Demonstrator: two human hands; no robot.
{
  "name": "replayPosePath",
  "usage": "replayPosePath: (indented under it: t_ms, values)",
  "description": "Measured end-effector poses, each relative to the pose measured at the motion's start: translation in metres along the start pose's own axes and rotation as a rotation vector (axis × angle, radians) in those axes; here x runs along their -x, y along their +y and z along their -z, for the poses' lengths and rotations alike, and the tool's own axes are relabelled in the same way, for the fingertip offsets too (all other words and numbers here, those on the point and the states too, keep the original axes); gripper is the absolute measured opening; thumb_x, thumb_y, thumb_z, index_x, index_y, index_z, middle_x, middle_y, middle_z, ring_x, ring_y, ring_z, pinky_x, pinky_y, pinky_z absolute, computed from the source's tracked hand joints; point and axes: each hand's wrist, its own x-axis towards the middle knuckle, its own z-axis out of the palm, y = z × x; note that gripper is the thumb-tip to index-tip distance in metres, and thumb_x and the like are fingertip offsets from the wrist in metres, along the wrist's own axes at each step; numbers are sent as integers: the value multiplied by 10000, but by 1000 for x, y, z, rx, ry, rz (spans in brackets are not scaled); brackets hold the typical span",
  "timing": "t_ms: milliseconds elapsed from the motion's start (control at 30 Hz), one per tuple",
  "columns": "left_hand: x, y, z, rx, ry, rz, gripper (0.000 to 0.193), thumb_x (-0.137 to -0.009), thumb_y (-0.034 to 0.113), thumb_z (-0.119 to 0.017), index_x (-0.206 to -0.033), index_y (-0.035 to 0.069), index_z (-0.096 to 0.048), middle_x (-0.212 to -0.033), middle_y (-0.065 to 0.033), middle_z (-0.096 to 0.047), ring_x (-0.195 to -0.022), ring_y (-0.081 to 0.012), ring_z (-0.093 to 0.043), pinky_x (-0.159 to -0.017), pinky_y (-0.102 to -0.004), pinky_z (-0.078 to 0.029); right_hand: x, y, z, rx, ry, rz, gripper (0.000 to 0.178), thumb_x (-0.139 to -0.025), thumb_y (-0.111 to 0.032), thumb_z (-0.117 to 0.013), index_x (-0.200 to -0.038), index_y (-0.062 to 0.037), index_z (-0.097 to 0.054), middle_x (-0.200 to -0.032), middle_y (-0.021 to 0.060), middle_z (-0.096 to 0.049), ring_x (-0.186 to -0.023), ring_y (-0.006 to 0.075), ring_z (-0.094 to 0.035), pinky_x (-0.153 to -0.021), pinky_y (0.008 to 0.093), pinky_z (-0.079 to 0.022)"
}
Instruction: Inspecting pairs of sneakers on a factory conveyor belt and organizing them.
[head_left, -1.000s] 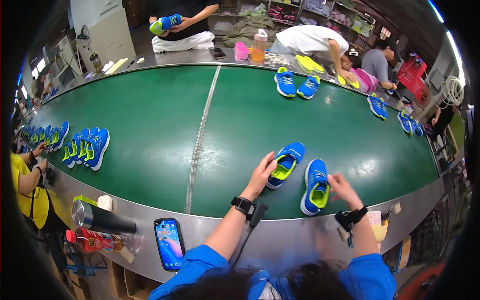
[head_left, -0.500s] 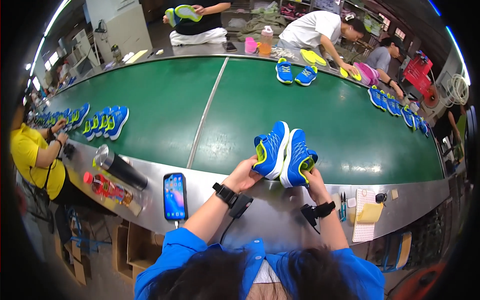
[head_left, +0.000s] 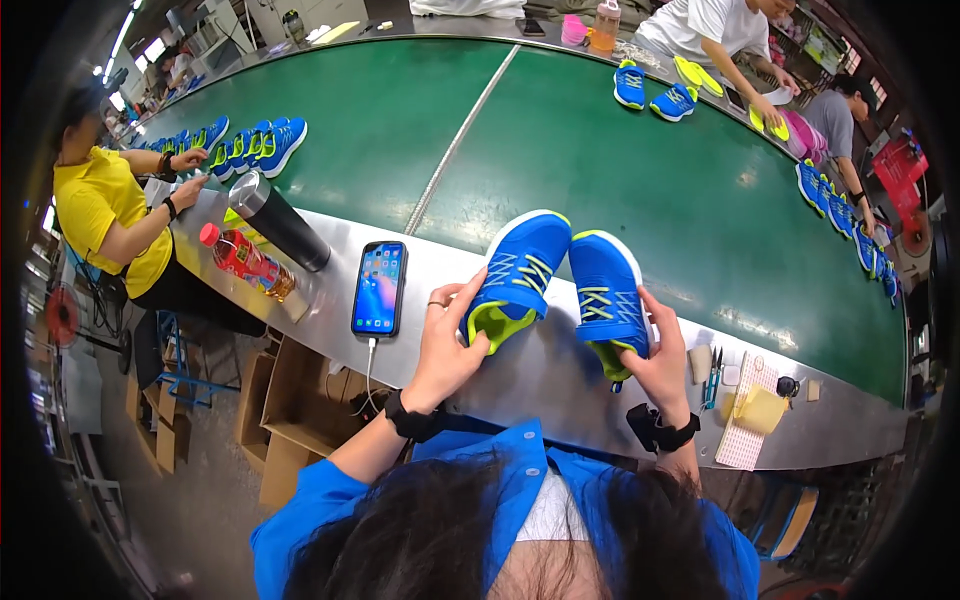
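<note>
A blue sneaker [head_left: 512, 265] with a lime lining and white sole edge is gripped at its heel end by my left hand [head_left: 447, 340], thumb at the opening. My right hand [head_left: 660, 355] holds the matching blue sneaker [head_left: 608, 290] the same way, fingers along its outer side. Both shoes are held up over the near metal edge, toes pointing away and leaning toward each other, laces facing me. A small gap shows between them. Their soles are mostly hidden.
Beyond lies a green conveyor belt [head_left: 350, 120] with two sneakers [head_left: 650, 92] at its far side and rows of sneakers left and right. On the metal ledge are a phone [head_left: 380, 288], tumbler [head_left: 280, 220], bottle [head_left: 247, 262], snips [head_left: 712, 378] and yellow pad [head_left: 760, 408]. Co-workers stand around.
The sneakers have turned from showing their sides to showing laces and openings, and their heels have moved apart. The head view has shifted, and the co-worker in yellow shows more fully.
</note>
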Motion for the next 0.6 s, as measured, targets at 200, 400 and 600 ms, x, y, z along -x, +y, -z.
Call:
replayPosePath:
  t_ms: [200,400,600]
  values:
    - [33,-6,-20,-862,94,-323,714,-688,9,-639,-1365,117,-440,-1202,-250,-398,-1093,-408,-390,-945,-446,-377,32,-12,-20,683,-50,160,716,-657,-199,-765,-1317,-169,-489,-1217,108,-522,-1064,302,-522,-785,397,-513]
    - [32,-8,-25,-801,121,-313,772,-663,10,-676,-1377,105,-398,-1186,-218,-396,-1079,-392,-384,-940,-443,-371,39,-21,-20,660,-45,40,666,-722,-181,-724,-1332,-183,-458,-1291,117,-489,-1028,321,-555,-784,408,-515]
    - [25,-1,-19,-535,113,-133,692,-690,88,-709,-1329,114,-444,-1141,-162,-439,-1026,-293,-448,-902,-395,-408,35,-3,-15,455,7,96,612,-754,-176,-706,-1315,-130,-465,-1219,143,-525,-931,313,-615,-684,376,-539]
